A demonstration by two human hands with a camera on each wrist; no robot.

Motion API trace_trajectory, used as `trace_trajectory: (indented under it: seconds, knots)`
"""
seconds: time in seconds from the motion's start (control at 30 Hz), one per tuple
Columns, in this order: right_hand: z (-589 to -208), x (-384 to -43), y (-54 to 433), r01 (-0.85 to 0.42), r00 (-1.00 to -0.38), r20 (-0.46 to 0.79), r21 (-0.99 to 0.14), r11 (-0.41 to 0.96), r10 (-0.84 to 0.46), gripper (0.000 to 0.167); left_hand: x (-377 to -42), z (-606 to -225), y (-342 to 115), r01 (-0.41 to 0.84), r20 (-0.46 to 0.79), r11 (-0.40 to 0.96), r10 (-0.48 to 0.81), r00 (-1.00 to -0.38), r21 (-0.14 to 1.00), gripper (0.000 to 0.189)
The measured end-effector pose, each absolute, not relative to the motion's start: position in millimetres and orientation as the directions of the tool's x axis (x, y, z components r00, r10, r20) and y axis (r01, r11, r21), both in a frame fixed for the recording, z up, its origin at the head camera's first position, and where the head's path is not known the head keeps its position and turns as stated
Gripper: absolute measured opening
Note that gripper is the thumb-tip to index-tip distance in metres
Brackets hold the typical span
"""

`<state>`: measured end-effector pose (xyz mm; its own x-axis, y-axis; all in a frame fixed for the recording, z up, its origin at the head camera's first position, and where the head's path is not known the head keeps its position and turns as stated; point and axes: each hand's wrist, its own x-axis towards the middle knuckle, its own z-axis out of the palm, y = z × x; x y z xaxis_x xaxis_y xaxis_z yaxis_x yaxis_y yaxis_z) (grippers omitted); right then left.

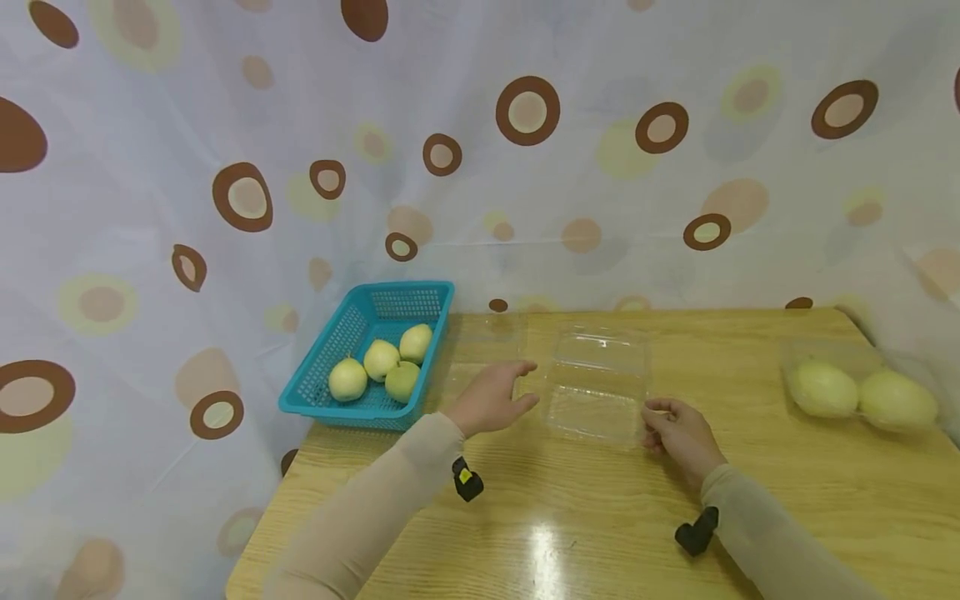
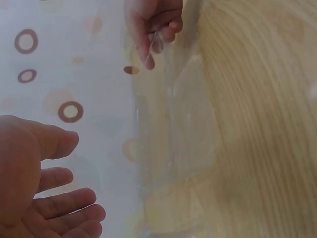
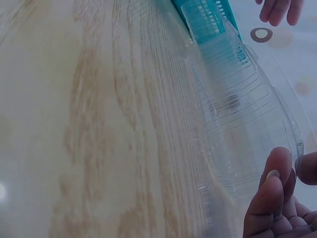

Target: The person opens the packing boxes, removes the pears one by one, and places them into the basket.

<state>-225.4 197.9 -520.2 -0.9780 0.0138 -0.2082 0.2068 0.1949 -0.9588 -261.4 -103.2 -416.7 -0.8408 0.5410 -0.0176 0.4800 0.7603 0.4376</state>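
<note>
A clear plastic clamshell container [image 1: 596, 408] stands opened out on the wooden table, its ribbed wall [image 3: 237, 114] showing up close in the right wrist view. My right hand [image 1: 678, 435] pinches its right edge between thumb and fingers. To the left of the container, my left hand [image 1: 491, 400] is held over the table with fingers and thumb spread, holding nothing. Beyond that hand lies another clear plastic container [image 1: 487, 329], partly hidden by it. A blue basket [image 1: 311, 375] with several round, pale yellow-green fruits [image 1: 381, 360] sits to the left.
At the table's right end, a clear plastic container [image 1: 798, 354] holds two large yellow-green fruits [image 1: 898, 400]. A white curtain [image 1: 465, 200] with brown and yellow rings hangs along the table's back and left side. The wooden table [image 1: 600, 517] extends toward me.
</note>
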Motion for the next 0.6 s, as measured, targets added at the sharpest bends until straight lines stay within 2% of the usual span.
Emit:
trace_trajectory:
  seconds: [0.17, 0.37, 0.6]
  knots:
    - [-522.4, -226.2, 198.9, 0.212, -0.977, -0.213, -0.958, 0.191, 0.016, 0.048, -247.6, -442.3, -84.5, 0.501, -0.046, 0.760, 0.567, -0.822, 0.415, 0.053]
    - [-522.0, -225.3, 199.4, 0.204, -0.979, -0.205, -0.959, 0.195, 0.017, 0.048, -233.5, -464.3, -71.2, 0.490, -0.078, 0.784, 0.555, -0.828, 0.380, 0.053]
    - [-520.8, -221.6, 202.2, 0.207, -0.978, -0.208, -0.956, 0.206, 0.016, 0.053, -225.2, -479.4, -65.4, 0.562, -0.012, 0.785, 0.585, -0.811, 0.262, 0.048]
